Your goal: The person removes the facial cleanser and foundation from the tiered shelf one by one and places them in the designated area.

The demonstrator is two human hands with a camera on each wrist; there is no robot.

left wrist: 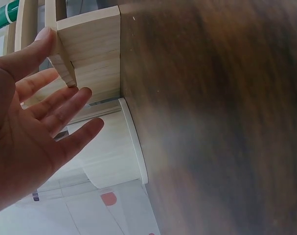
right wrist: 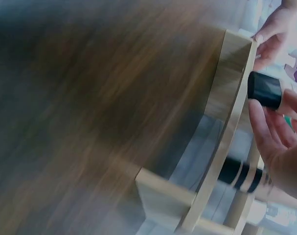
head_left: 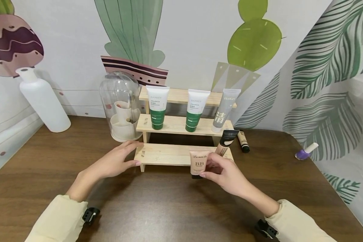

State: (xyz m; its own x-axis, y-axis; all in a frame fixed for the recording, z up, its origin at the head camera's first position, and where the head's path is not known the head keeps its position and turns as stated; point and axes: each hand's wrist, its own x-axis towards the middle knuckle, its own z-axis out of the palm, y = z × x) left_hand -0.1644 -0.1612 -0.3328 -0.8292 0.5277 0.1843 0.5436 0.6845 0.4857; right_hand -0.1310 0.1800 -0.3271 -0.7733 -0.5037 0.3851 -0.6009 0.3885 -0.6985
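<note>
A three-tier wooden shelf stands at the middle of the brown table. My left hand lies with straight fingers against the left end of its bottom tier; in the left wrist view the left hand is spread beside the shelf's end. My right hand pinches a beige BB cream tube, black cap down, in front of the bottom tier's right part. In the right wrist view the tube's black cap shows between my right hand's fingers, next to the shelf edge.
Two green-and-white tubes and a grey tube stand on the middle tier. A tan tube with a black end leans behind my right hand; a small tube lies beside it. Clear dome, white bottle, purple nail polish.
</note>
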